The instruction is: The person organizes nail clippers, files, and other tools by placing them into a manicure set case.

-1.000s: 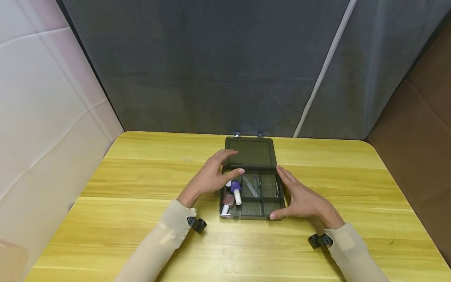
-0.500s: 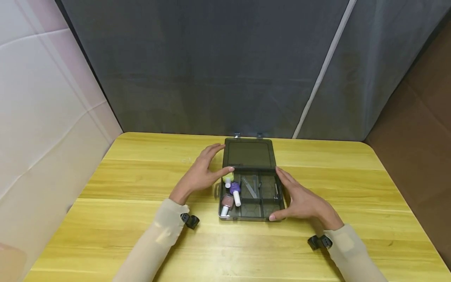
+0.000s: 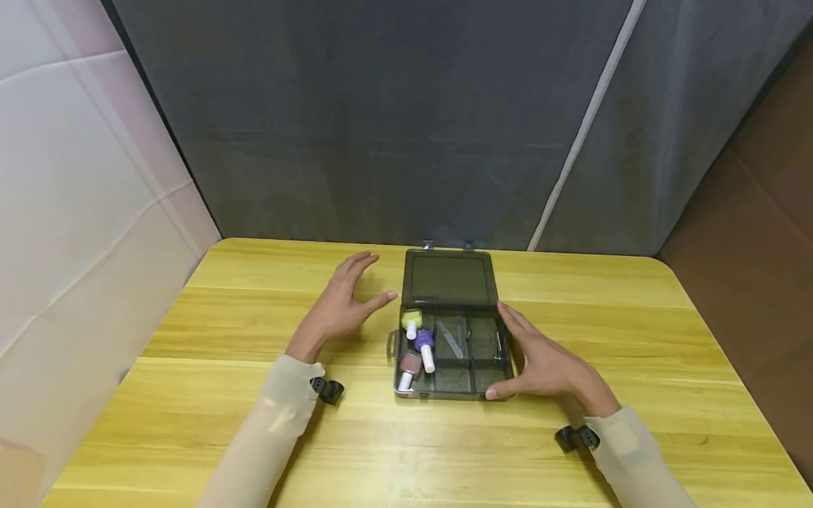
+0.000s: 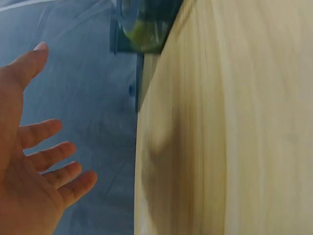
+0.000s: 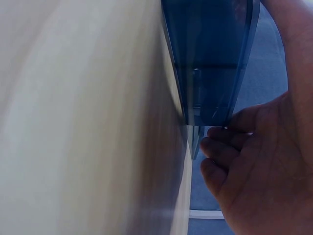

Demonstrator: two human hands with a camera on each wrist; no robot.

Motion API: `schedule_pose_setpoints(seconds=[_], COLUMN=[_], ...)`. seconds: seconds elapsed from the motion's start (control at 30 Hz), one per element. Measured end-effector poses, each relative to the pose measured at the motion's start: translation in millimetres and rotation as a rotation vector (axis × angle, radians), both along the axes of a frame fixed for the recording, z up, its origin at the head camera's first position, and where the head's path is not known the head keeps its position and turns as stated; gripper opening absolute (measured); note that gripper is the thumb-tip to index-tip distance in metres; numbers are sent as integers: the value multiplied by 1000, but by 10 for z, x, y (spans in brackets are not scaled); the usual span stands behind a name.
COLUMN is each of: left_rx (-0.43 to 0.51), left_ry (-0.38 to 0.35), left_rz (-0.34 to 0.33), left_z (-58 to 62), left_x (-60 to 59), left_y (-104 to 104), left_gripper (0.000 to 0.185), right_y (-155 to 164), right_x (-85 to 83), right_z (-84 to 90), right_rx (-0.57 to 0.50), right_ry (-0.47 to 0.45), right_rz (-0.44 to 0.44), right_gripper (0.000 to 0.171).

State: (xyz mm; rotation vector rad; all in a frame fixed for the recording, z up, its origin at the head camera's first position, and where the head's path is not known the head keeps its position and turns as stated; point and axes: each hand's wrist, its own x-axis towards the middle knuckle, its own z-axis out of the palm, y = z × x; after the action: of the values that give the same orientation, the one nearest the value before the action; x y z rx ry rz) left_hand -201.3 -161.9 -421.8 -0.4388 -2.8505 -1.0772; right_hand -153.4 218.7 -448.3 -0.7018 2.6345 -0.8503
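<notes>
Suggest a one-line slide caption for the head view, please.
Right hand steadies an open compartment box holding nail polish bottles while the left hand hovers open beside it.

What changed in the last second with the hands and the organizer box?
The left hand drew back leftward off the organizer box, uncovering the yellow-green bottle; it now hovers open beside the box. The right hand stayed against the box's right side. The box and its contents did not move.
</notes>
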Motion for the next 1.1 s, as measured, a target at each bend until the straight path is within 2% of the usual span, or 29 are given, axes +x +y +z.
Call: schedule_pose_setpoints(seconds=[0.33, 0.6, 0.9, 1.1], left_rx=[-23, -46, -47, -7], left_ry=[-15, -12, -67, -126], left_rz=[51, 62, 85, 97], left_z=[-32, -72, -79, -100], left_x=[-68, -127, -179, -199], left_y=[-203, -348, -526, -631], left_gripper=[83, 76, 71, 66], right_y=[20, 30, 39, 36], right_x=[0, 12, 4, -2], right_z=[-8, -26, -26, -14], right_rx=[2, -10, -7, -9], right_ry=[6, 2, 3, -2], right_rz=[-3, 2, 3, 3], right_gripper=[147, 146, 146, 146])
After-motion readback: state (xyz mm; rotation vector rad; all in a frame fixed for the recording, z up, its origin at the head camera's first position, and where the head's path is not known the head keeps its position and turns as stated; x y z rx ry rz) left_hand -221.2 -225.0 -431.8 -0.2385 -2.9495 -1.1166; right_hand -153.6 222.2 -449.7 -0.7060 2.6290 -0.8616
